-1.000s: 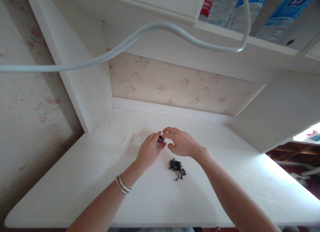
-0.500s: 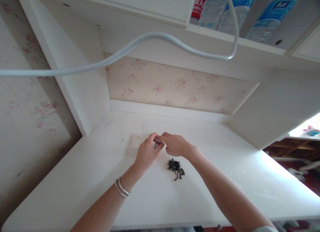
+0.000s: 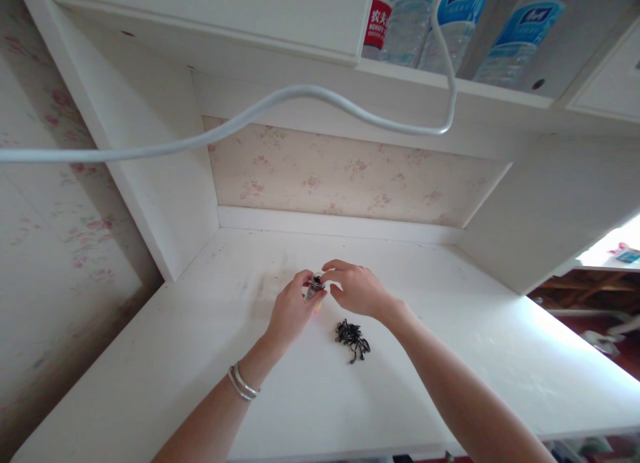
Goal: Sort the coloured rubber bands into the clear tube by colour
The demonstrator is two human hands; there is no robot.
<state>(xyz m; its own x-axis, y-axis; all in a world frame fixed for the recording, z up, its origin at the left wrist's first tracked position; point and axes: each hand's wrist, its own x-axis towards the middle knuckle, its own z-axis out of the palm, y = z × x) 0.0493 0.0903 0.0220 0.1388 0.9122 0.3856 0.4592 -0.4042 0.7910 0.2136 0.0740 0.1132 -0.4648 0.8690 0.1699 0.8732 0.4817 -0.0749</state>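
Note:
A small clear jar (image 3: 315, 287) with something dark inside its open mouth is held in my left hand (image 3: 293, 310), fingers and thumb wrapped round it. My right hand (image 3: 356, 288) is at the jar's right side, its index finger stretched out over the rim and its fingers spread apart, with nothing visible held in them. On the white desk (image 3: 300, 410), just below my right hand, lies a tangled pile of thin black bands or cords (image 3: 353, 338). Two silver bangles (image 3: 243, 382) circle my left wrist.
A thick white cable or tube (image 3: 310, 91) crosses the view above the desk. Plastic bottles (image 3: 525, 36) stand on the upper shelf at the right. White side panels and a flowered back panel (image 3: 340, 176) enclose the desk's rear.
My right hand's fingers have spread and come slightly away from the jar, so its open mouth and dark contents now show. The camera view has shifted a little.

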